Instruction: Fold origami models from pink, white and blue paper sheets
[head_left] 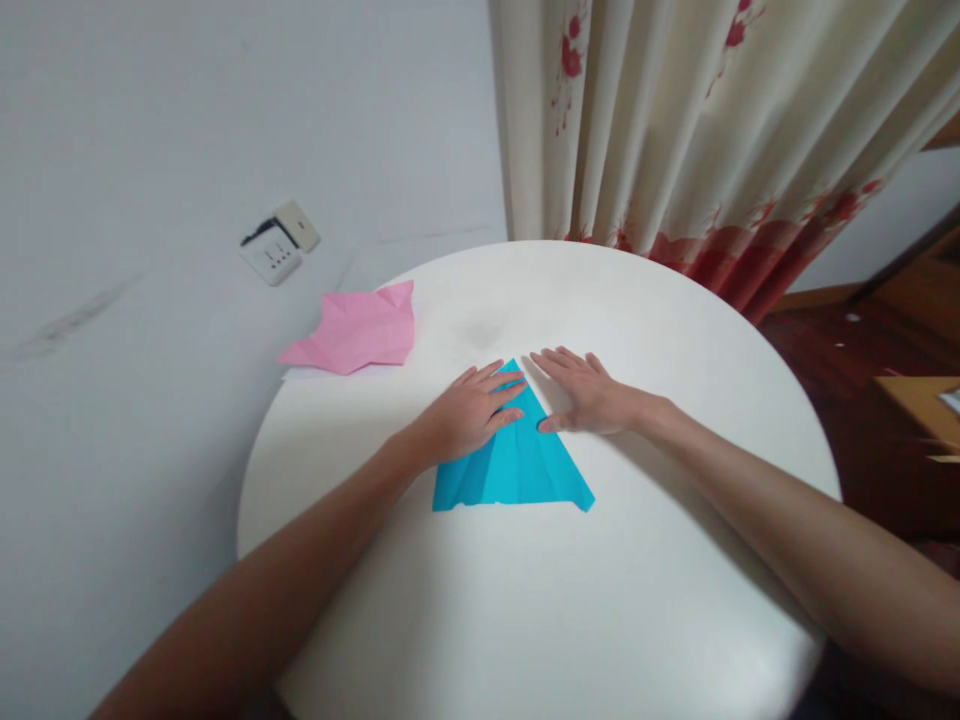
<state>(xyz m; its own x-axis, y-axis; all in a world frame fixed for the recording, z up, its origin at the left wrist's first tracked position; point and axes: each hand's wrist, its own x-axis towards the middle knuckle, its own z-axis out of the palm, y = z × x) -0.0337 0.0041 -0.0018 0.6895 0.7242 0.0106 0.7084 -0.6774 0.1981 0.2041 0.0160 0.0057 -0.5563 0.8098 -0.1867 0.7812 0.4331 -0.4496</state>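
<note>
A blue sheet of paper (517,465), folded into a triangle with its tip pointing away from me, lies flat on the round white table (637,600). My left hand (469,410) presses flat on the upper left part of the triangle, fingers spread toward the tip. My right hand (585,395) lies palm down on the table beside the triangle's right edge, its thumb touching that edge. Neither hand grips anything.
A crumpled pink folded paper (356,335) sits at the table's far left rim. A wall socket (279,242) is on the white wall behind it. A cream curtain with red flowers (697,130) hangs beyond the table. Dark wooden floor and furniture (919,400) lie to the right.
</note>
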